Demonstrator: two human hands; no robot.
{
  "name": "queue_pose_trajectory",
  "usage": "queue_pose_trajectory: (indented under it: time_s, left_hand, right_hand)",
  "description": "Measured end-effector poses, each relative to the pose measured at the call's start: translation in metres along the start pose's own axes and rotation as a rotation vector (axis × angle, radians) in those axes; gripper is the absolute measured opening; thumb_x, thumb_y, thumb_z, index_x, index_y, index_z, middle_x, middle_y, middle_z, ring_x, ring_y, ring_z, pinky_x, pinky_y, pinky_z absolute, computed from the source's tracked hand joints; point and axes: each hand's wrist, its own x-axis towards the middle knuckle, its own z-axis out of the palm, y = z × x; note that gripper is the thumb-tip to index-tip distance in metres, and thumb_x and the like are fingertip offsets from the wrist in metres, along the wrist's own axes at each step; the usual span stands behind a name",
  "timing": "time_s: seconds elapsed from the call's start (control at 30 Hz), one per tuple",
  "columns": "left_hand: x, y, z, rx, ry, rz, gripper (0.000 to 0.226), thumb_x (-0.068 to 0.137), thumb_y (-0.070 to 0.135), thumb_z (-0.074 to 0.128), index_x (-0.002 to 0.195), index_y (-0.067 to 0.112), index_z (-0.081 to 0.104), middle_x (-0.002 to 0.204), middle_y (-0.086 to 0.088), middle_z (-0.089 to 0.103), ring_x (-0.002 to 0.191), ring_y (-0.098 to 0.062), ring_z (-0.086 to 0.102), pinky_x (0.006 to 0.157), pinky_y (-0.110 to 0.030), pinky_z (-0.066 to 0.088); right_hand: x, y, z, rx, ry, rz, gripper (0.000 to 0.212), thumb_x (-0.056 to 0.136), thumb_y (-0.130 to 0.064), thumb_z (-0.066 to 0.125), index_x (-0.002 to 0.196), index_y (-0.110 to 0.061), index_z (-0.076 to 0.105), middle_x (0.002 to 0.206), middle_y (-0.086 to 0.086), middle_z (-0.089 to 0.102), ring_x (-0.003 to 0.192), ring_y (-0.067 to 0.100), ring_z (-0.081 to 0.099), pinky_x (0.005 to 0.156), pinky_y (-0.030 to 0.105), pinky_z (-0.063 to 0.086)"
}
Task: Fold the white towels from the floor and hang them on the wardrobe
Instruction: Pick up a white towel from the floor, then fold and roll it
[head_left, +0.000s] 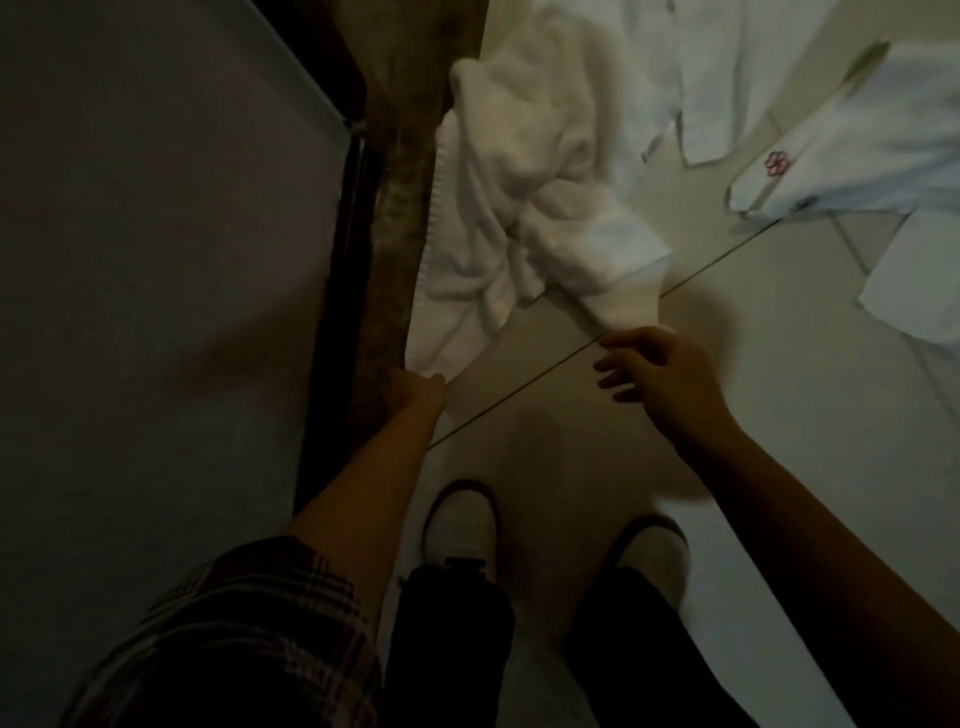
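A crumpled white towel (509, 208) lies on the tiled floor against a brown wooden edge (400, 208). My left hand (415, 392) grips the towel's near corner, low by that edge. To its right, my right hand (644, 371) hovers just short of the towel's other near end, fingers spread loosely and holding nothing. More white cloths lie farther back: one flat piece (717, 78) and one with a small red flower mark (852, 156).
A grey panel (156, 260) with a dark frame fills the left side. My two light shoes (462, 525) stand on the pale tiles (779, 415) below the hands. Another white cloth corner (919, 291) lies at the right edge.
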Motion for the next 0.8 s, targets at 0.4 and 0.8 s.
queue_pose_trajectory:
  time_s: [0.4,0.8]
  left_hand:
    - [-0.106,-0.009,-0.019,-0.585,0.079,0.279,0.023,0.09,0.0,0.053,0.073,0.011,0.042,0.078,-0.003,0.051,0.068,-0.018,0.056,0.072,-0.039,0.053]
    - [-0.395,0.055,-0.171,-0.722,-0.12,0.718,0.051,0.09,-0.013,0.046,0.12,0.028,0.054,0.12,-0.002,0.058,0.09,-0.009,0.063,0.066,-0.02,0.055]
  right_hand:
    - [-0.058,-0.025,-0.008,0.084,-0.024,0.079,0.015,0.096,-0.009,0.048,0.101,-0.015,0.061,0.084,0.0,0.065,0.073,0.011,0.064,0.064,0.02,0.052]
    - [-0.231,-0.185,-0.111,-0.058,-0.341,-0.065,0.058,0.085,-0.003,0.067,0.136,-0.02,0.046,0.095,0.003,0.063,0.076,0.007,0.059,0.064,0.016,0.045]
